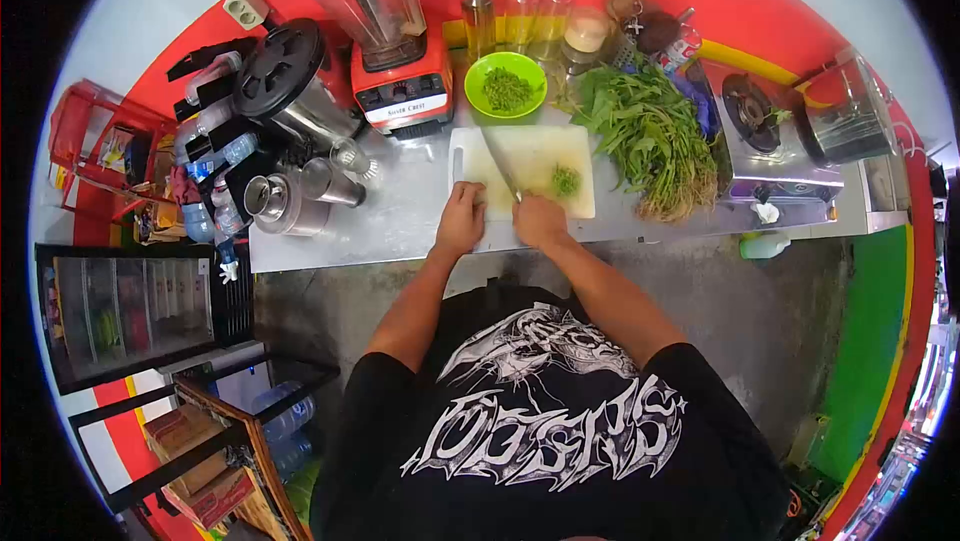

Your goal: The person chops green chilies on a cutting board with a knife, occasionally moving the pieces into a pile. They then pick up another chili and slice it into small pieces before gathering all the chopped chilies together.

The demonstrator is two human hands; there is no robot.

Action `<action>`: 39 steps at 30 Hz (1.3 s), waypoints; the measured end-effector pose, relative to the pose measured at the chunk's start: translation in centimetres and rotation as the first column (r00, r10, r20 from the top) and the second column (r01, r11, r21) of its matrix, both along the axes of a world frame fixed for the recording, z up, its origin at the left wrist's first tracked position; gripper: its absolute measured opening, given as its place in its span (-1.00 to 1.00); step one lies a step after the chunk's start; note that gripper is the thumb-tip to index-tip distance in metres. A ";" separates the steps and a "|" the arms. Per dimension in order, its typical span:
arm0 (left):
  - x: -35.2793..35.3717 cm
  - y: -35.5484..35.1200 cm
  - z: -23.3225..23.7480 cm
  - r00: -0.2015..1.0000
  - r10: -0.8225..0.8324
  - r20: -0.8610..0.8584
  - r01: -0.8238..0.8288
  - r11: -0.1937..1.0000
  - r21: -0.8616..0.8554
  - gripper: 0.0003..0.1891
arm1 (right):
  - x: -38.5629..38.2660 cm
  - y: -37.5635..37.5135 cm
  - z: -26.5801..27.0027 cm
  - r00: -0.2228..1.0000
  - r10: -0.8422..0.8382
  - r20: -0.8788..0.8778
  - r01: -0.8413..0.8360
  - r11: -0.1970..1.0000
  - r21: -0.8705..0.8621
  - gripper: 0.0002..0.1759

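A white cutting board [535, 146] lies on the steel counter in front of me. My right hand [540, 221] is closed around the handle of a kitchen knife [503, 163], whose blade slants up and left across the board. Just right of the blade sits a small heap of chopped greens [566, 180]. At the board's front left corner, my left hand [462, 217] has its fingers bent over the edge, gripping it. Behind the board stands a lime-green bowl [540, 101] with more chopped greens [507, 90] in it.
A large bunch of leafy greens with roots [655, 141] lies right of the board, beside a gas stove [780, 166]. On the left stand a red blender [402, 91], a steel canister [310, 101] and metal cups [330, 183]. Pump bottles [522, 21] line the back wall.
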State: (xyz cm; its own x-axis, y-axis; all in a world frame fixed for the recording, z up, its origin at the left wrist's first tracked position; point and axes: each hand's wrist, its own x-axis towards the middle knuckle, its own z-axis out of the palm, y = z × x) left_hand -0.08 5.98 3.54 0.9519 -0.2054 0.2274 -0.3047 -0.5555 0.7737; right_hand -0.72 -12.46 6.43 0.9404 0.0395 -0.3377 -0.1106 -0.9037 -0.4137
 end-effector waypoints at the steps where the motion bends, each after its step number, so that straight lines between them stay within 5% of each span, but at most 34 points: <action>1: 0.0 0.0 -0.5 1.000 -0.003 -0.008 0.003 1.000 0.003 -0.71 | -0.3 0.0 -0.3 0.998 -0.057 0.001 0.057 0.998 0.023 -0.57; 12: 0.6 -1.1 -1.3 0.939 -0.296 0.174 0.279 0.954 0.113 -0.67 | -4.0 -3.1 -0.1 0.910 -0.414 -0.035 0.415 0.909 0.028 -0.56; 24: 0.3 1.1 -1.7 0.932 -0.320 0.167 0.215 0.864 0.456 -0.53 | -3.8 -2.2 0.6 0.985 -0.149 0.082 0.145 0.988 0.054 -0.63; 39: 0.0 1.1 -2.2 0.926 -0.332 0.177 0.213 0.850 0.482 -0.42 | -4.2 -1.3 -0.1 0.994 -0.084 0.068 0.083 0.997 0.006 -0.59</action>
